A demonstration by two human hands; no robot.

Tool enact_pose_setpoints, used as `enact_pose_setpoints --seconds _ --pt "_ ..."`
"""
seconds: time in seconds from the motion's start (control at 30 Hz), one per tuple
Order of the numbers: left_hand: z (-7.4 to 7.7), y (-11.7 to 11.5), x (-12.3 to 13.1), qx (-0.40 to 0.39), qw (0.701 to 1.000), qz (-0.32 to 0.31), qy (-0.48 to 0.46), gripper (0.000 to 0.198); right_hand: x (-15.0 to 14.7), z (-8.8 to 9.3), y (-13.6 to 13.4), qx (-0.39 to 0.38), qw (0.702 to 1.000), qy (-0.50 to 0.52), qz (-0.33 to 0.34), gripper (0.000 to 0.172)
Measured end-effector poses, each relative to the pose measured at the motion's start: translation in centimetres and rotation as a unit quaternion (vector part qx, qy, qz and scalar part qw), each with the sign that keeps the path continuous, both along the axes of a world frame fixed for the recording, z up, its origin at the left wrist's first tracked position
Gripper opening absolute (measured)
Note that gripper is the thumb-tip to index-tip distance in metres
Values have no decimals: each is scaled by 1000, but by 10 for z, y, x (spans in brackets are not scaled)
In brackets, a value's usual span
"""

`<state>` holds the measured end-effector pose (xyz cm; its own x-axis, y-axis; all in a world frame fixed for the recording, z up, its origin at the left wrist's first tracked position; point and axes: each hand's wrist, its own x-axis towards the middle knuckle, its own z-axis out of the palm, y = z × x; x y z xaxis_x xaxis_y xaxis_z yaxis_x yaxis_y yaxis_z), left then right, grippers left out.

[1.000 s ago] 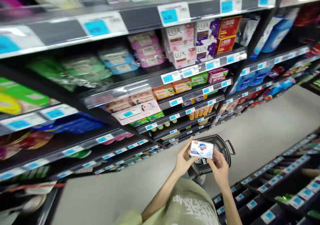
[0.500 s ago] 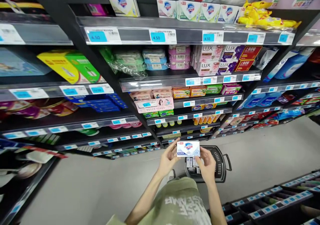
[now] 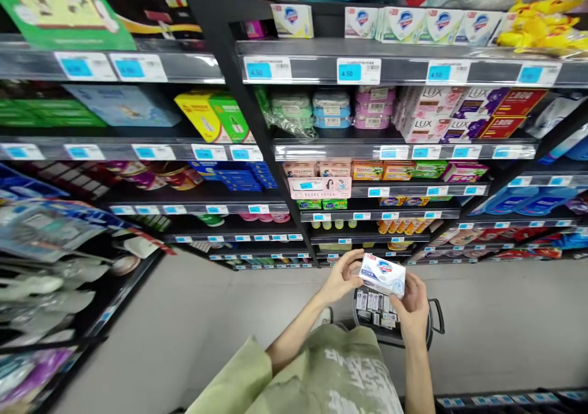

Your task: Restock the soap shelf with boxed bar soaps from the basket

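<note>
A white and blue boxed soap bar (image 3: 382, 274) is held up in front of me, slightly tilted down to the right. My left hand (image 3: 343, 274) grips its left end. My right hand (image 3: 411, 304) has fingers behind its right end, with the thumb at the lower front edge. Below the box, on the floor, stands a black shopping basket (image 3: 429, 334) with several small white boxes (image 3: 374, 304) in it. My hands and the held box cover part of the basket.
Ahead, a top shelf (image 3: 312, 49) bears several similar soap boxes (image 3: 404, 25) and yellow packets (image 3: 535, 28). Lower shelves hold LUX boxes (image 3: 429, 111) and plastic soap dishes (image 3: 331, 109). At left, a rack of utensils (image 3: 55, 279) juts toward the grey floor (image 3: 193, 334).
The view has swung to the left, so the shelves appear farther right. The soap box has gone from level to tilted, still in both hands. More small boxes in the basket are visible.
</note>
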<state>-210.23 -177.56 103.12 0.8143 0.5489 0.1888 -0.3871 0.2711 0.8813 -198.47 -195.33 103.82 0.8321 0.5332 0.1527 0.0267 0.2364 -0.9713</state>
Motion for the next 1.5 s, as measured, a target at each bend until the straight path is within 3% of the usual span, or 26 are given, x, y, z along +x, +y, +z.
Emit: enact_pose_setpoints --seconds 0.07,0.23,0.43,0.73,0.97,1.1,1.2,1.33,1.5 --pt "5 -1 -4 39 999 -5 36 71 2 -5 0 -23 1000 17 -6 68" --pt "19 -4 -13 192 965 32 174 45 3 -11 9 -106 993 47 -19 52" --pt "26 -6 -19 251 923 78 280 59 -4 5 24 -173 984 22 28 52" --pt "40 -8 -15 312 885 59 340 67 -7 13 21 -176 984 35 25 53" --pt "37 -11 -8 279 905 26 320 66 -7 12 11 -166 985 40 13 50" --pt "31 -10 -6 245 925 11 289 55 -6 13 4 -123 991 50 22 46" --pt "24 -10 -2 177 953 29 245 51 -3 12 -2 -72 995 52 50 48" --pt "15 -11 8 47 988 53 139 64 1 9 -6 -1 996 71 60 55" --pt "16 -6 11 -2 992 35 121 71 3 2 -3 30 993 109 38 57"
